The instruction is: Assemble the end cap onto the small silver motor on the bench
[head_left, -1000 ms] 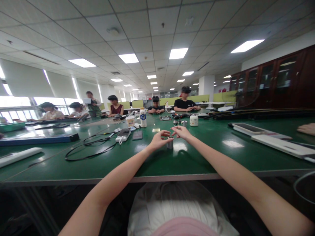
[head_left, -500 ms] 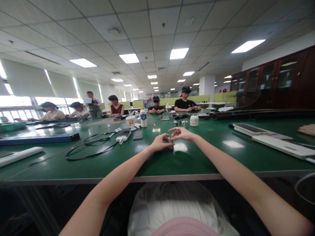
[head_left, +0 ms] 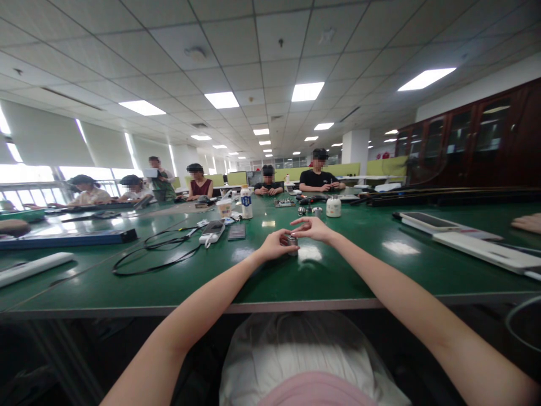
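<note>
My left hand (head_left: 274,245) is curled around a small silver metal cylinder (head_left: 292,243), thumb at its near side and fingers behind. The cylinder stands upright on the green table, in front of me. Just above its top, my right hand (head_left: 313,228) reaches over with thumb and forefinger bent close together. A tiny shiny bit shows at those fingertips; whether it belongs to the cylinder or is a separate piece cannot be made out. Beyond my hands lie small silver metal parts (head_left: 301,211) and another silver piece (head_left: 316,211).
A white jar (head_left: 333,206) stands behind my right hand. To the left are a white device (head_left: 212,232) with black cable (head_left: 156,265), a small flat case (head_left: 236,232), a cup (head_left: 224,208) and a bottle (head_left: 246,203). White flat devices (head_left: 486,251) lie right. Several people sit around.
The silver cylinder, mostly hidden between my fingers before, now shows upright in my left hand. My right fingers have shifted slightly over its top. Another person's hand has appeared at the far left.
</note>
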Tool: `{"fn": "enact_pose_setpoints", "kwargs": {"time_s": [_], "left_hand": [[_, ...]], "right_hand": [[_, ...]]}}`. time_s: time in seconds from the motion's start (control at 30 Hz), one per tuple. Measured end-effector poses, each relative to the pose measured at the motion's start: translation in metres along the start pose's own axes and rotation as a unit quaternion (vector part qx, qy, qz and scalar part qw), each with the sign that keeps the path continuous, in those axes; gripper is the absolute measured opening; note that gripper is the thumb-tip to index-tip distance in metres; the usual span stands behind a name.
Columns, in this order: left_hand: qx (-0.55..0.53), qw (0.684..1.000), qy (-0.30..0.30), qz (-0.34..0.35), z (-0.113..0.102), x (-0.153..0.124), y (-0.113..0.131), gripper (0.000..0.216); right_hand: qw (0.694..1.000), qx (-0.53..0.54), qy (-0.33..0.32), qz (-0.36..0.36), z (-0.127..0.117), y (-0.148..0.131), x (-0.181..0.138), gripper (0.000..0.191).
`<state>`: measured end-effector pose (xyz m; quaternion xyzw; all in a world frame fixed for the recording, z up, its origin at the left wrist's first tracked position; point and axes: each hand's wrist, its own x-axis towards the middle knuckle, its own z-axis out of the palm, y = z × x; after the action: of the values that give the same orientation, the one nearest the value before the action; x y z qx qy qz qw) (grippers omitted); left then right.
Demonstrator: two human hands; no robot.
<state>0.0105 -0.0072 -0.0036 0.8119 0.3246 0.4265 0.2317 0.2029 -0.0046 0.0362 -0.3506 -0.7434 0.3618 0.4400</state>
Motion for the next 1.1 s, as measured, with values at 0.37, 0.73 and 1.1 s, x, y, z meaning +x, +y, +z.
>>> {"fn": "enact_pose_setpoints", "kwargs": {"time_s": [0.37, 0.73, 1.1], "left_hand": [[-0.022, 1.000, -0.002, 0.001, 0.001, 0.002, -0.004, 0.052], [0.008, 1.000, 0.004, -0.007, -0.002, 0.000, 0.001, 0.055], [0.016, 1.000, -0.009, -0.018, -0.002, 0.000, 0.000, 0.066]], "right_hand": [[0.999, -0.018, -0.018, -0.034, 0.003, -0.003, -0.001, 0.042], [0.998, 0.025, 0.029, -0.042, 0.009, -0.009, 0.000, 0.029], [0.998, 0.062, 0.026, -0.011, 0.014, -0.014, -0.001, 0.024]]}}
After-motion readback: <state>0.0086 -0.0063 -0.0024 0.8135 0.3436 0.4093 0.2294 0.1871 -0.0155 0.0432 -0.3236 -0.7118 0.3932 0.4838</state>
